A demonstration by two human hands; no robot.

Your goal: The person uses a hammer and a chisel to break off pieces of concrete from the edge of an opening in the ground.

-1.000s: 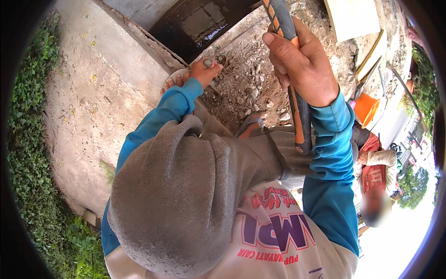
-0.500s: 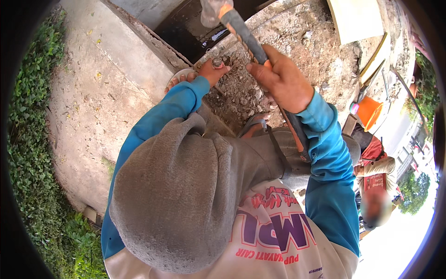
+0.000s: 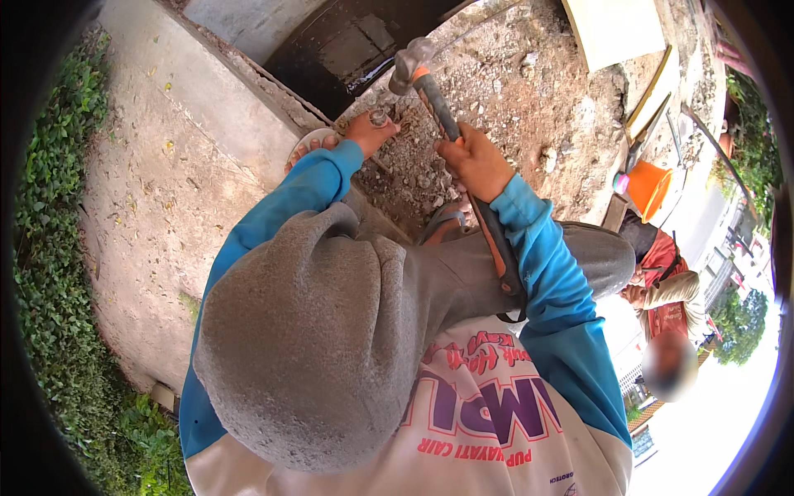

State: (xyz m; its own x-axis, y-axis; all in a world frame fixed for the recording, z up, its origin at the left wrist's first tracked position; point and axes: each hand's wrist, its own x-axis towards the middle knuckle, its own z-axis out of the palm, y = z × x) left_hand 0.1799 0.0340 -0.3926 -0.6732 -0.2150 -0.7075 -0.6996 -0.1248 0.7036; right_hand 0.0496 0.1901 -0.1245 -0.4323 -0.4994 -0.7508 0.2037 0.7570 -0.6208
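My right hand [image 3: 480, 164] is wrapped round the black and orange handle of a hammer [image 3: 411, 64]. Its metal head is up and to the left, a little right of my left hand; the handle's end lies along my right forearm. My left hand [image 3: 369, 136] is closed round a metal chisel [image 3: 379, 118], whose round struck end shows above the fist. The chisel's lower part is mostly hidden by the hand. Beneath both hands lies broken rubble and soil [image 3: 413, 169]. Hammer and chisel are apart.
A concrete slab [image 3: 182, 190] runs along the left, beside a dark, wet pit [image 3: 331, 54]. My sandalled feet stand close to the rubble. To the right are a pale board [image 3: 614, 31], an orange bucket [image 3: 648, 188] and another person [image 3: 666, 281] in a red vest.
The hammer and my right hand have come down and to the left, bringing the head nearer the chisel. My left hand stays nearly in place, still closed round the chisel.
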